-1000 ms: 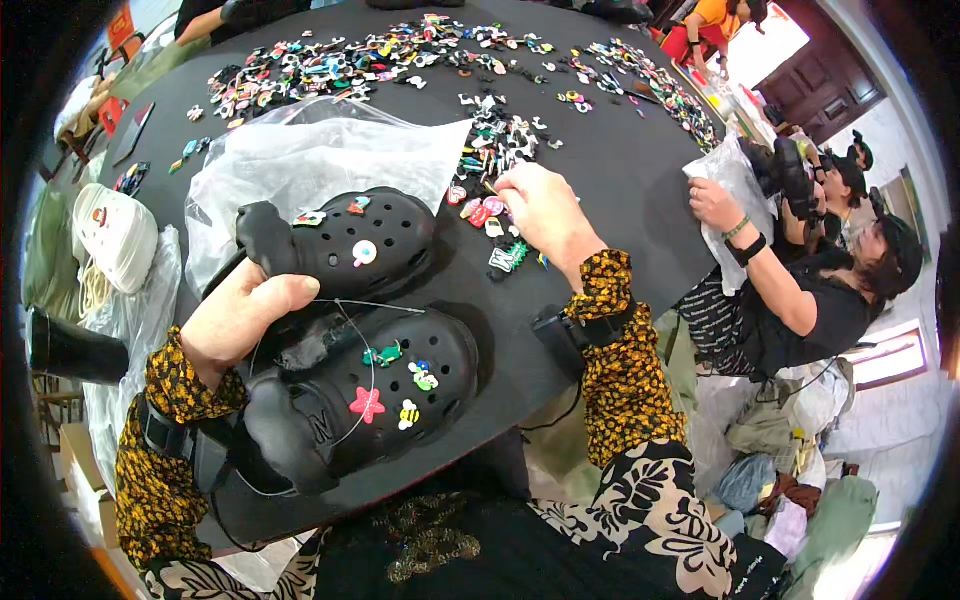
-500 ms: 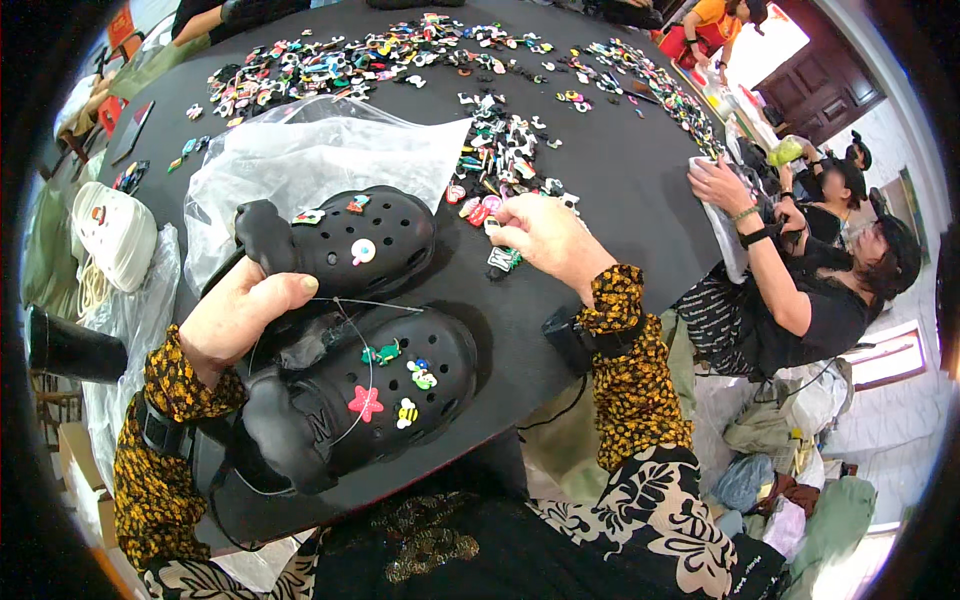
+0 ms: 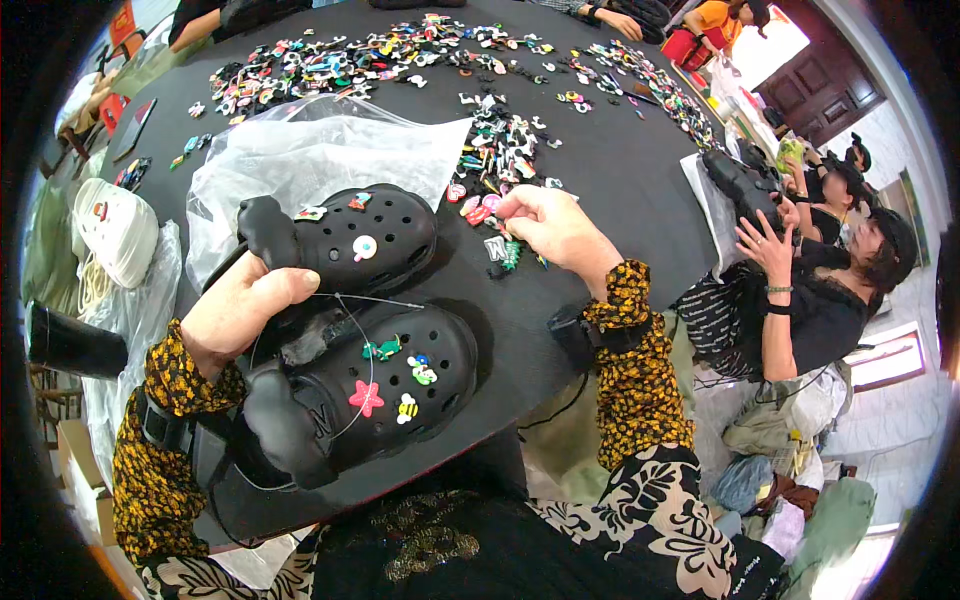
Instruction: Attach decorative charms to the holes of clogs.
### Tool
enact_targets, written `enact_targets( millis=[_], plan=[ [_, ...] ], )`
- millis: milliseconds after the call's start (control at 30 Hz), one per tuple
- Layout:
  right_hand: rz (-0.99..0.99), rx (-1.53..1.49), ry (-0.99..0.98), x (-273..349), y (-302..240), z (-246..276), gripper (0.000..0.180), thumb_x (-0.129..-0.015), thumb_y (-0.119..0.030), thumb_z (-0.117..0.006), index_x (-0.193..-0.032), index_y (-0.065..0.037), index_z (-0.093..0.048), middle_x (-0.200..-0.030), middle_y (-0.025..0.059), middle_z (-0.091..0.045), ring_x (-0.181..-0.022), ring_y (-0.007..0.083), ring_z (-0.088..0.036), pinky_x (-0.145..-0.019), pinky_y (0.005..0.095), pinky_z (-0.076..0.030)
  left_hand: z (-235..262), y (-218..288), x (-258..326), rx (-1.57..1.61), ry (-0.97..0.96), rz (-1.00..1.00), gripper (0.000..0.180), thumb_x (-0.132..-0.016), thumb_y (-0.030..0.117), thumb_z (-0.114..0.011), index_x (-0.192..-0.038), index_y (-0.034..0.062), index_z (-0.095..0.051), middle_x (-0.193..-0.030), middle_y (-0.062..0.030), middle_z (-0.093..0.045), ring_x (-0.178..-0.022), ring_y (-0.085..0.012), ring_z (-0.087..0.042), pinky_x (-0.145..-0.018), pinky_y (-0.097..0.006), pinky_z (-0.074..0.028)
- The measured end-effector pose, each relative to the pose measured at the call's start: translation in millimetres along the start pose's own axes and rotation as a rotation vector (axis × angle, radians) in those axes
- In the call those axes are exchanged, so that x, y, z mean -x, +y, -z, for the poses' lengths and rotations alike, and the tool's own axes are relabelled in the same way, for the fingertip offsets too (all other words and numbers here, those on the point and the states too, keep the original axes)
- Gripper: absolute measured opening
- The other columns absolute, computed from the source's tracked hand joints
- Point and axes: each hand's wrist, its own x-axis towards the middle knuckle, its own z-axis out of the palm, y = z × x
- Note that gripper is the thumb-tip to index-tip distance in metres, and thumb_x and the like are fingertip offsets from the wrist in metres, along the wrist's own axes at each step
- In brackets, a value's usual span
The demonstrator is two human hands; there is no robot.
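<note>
My left hand (image 3: 245, 305) grips a black clog (image 3: 405, 225) at its heel side, thumb on top. This clog carries several charms, among them a round white and pink one (image 3: 364, 248). A second black clog (image 3: 440, 345) lies nearer me, with a pink starfish charm (image 3: 366, 398), a bee charm (image 3: 406, 408) and green ones; a thin clear cord loops over it. At the near end of a charm pile (image 3: 505, 145), my right hand (image 3: 562, 232) has thumb and fingers pinched together beside pink charms (image 3: 478, 208). What the fingertips hold, if anything, is hidden.
A clear plastic bag (image 3: 310, 150) lies behind the clogs. More loose charms (image 3: 350, 62) spread across the far table. A white clog (image 3: 115, 220) and a black cylinder (image 3: 75, 342) are at left. To the right, a co-worker (image 3: 830, 290) handles a black shoe (image 3: 738, 185).
My right hand has shifted slightly up, uncovering a letter charm and a green charm beneath it. My left hand and both clogs stay nearly still. The co-worker's raised hand has moved right.
</note>
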Motion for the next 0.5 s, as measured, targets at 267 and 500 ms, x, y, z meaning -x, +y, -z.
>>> enact_targets(
  millis=[267, 500],
  plan=[
    [-0.084, -0.432, -0.041, 8.5, -16.6, 8.1, 0.021, -0.084, 0.003, -0.053, -0.102, 0.002, -0.062, -0.084, 0.0059, -0.065, -0.076, 0.01, -0.059, -0.066, 0.0243, -0.047, 0.0, 0.4, -0.9, -0.024, -0.001, 0.011, 0.042, -0.087, 0.021, -0.058, -0.122, -0.0013, -0.056, -0.114, -0.0051, -0.061, -0.102, -0.0138, -0.054, -0.094, -0.03, -0.041],
    [-0.119, -0.2, 0.025, 1.1, -4.9, -3.0, 0.019, -0.087, -0.001, -0.055, -0.105, 0.001, -0.062, -0.09, 0.0054, -0.064, -0.079, 0.0091, -0.058, -0.072, 0.0238, -0.048, -0.9, 0.8, -1.4, -0.006, -0.011, -0.005, 0.043, -0.087, 0.021, -0.057, -0.123, -0.0019, -0.055, -0.115, -0.0065, -0.061, -0.103, -0.0151, -0.055, -0.094, -0.031, -0.042]
  ],
)
